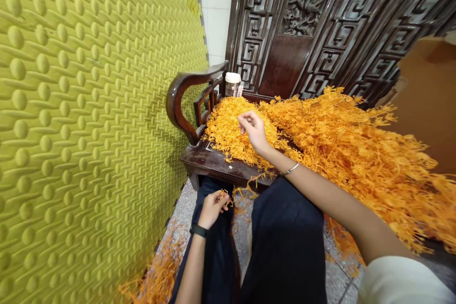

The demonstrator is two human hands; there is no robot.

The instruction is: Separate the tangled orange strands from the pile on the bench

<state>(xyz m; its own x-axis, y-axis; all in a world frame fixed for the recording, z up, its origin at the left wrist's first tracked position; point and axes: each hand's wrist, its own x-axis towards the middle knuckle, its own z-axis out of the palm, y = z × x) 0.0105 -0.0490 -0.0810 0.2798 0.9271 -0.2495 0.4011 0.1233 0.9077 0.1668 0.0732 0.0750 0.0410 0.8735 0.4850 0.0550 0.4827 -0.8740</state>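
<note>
My left hand (213,208), with a dark band at its wrist, is over my left thigh. Its fingers are closed on a thin orange sprig (232,194), which trails toward the bench edge. Over a heap of small orange pieces (230,128) on the dark wooden bench (210,159), my right hand (252,128) has its fingertips pinched together. Whether anything is between those fingertips is too small to make out. Long orange artificial-looking foliage (342,147) lies in a large bundle to the right, beside my right forearm.
A white-lidded cup (232,83) stands behind the heap, near the curved armrest (174,99). Carved dark panels (288,64) rise at the back. A textured yellow-green mat (89,128) covers the left side. Orange scraps (160,270) lie on the floor; brown cardboard (427,99) is at right.
</note>
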